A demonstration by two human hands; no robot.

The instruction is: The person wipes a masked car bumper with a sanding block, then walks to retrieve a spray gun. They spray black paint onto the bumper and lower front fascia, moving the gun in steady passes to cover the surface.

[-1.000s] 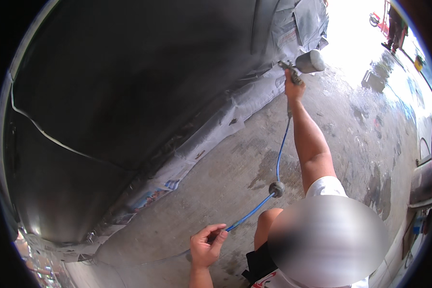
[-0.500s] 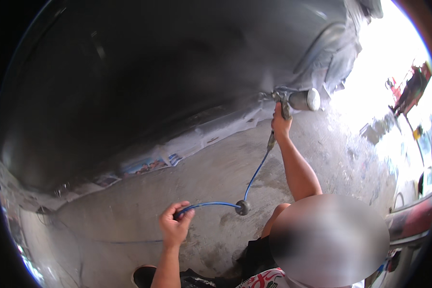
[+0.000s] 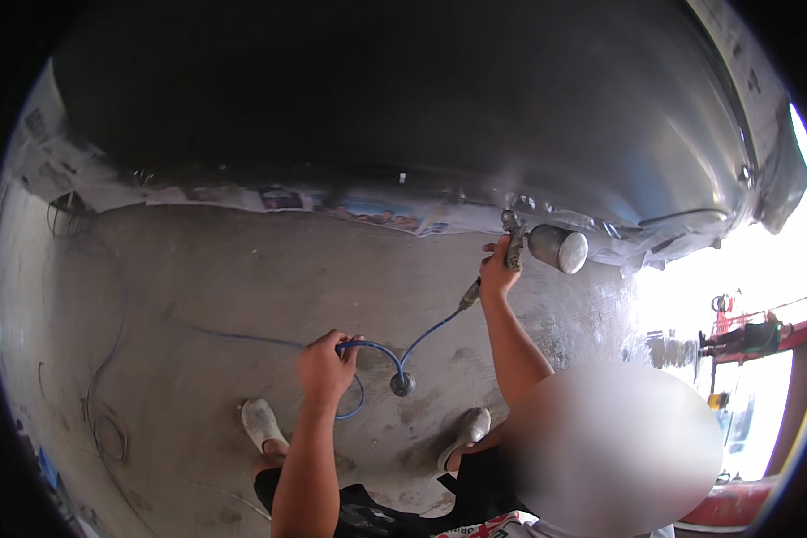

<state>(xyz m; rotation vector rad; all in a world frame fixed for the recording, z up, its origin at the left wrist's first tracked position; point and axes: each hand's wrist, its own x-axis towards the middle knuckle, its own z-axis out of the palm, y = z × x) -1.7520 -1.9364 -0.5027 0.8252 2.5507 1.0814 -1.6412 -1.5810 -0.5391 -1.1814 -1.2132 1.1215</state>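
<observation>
My right hand (image 3: pixel 500 273) is closed round the grip of a paint spray gun (image 3: pixel 516 247), whose grey cup (image 3: pixel 556 248) sticks out to the right. The gun is just below the lower edge of a dark, glossy vehicle body panel (image 3: pixel 403 108); I cannot make out any spray. From the gun's handle a blue air hose (image 3: pixel 432 333) runs down to a round dark fitting (image 3: pixel 403 385), then curves up to my left hand (image 3: pixel 326 369). The fingers of that hand are wrapped round the hose, which hangs in a loop beneath it.
Newspaper masking sheets (image 3: pixel 367 213) line the panel's lower edge. More hose (image 3: pixel 109 435) trails over the concrete floor (image 3: pixel 224 278) at left. My feet in pale clogs (image 3: pixel 262 421) stand below. A person (image 3: pixel 762 336) is far off at the bright right side, and a blurred patch covers the lower right.
The view has turned, so more of the panel's right end shows. My right hand and the spray gun appear lower and slightly left. The hose now hangs in a loop beneath my left hand.
</observation>
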